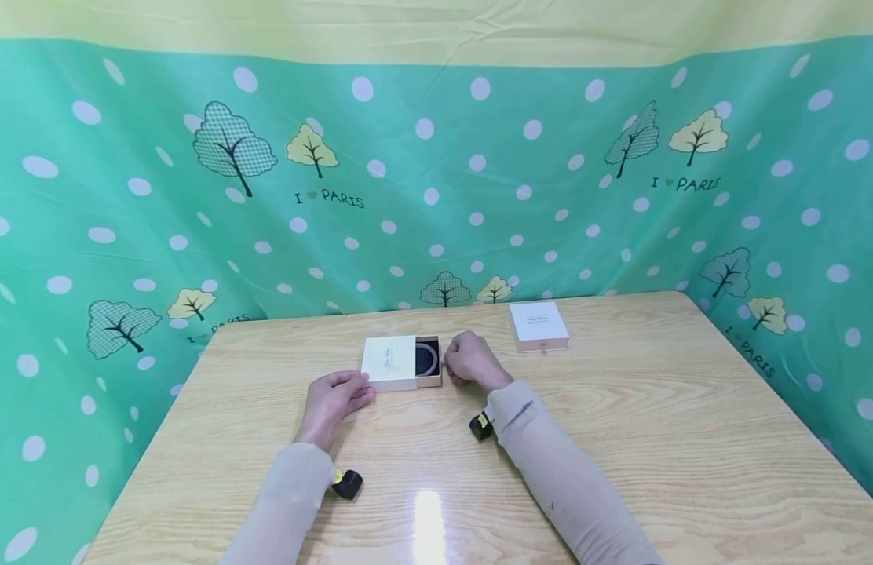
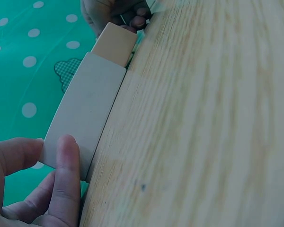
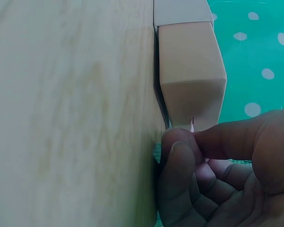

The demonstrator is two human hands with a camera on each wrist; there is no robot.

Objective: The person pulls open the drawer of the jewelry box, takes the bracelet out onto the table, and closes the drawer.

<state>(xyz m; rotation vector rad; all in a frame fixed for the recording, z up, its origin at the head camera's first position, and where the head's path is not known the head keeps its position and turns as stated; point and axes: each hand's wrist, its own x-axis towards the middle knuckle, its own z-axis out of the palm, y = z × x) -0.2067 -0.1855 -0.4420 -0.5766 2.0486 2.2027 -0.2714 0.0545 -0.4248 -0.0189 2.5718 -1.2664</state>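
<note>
A small drawer-style gift box lies on the wooden table, its white sleeve pushed left off a tan inner drawer. Part of a pale purple bangle shows on the dark lining of the exposed drawer end. My left hand grips the sleeve's left end, thumb and fingers on its edges in the left wrist view. At the drawer's right end, my right hand pinches a small ribbon tab between thumb and curled index finger. The rest of the bangle is hidden under the sleeve.
A second white gift box, closed, stands to the right near the table's back edge. Behind the table hangs a green dotted curtain with tree prints. Black wrist cameras are strapped under both sleeved forearms.
</note>
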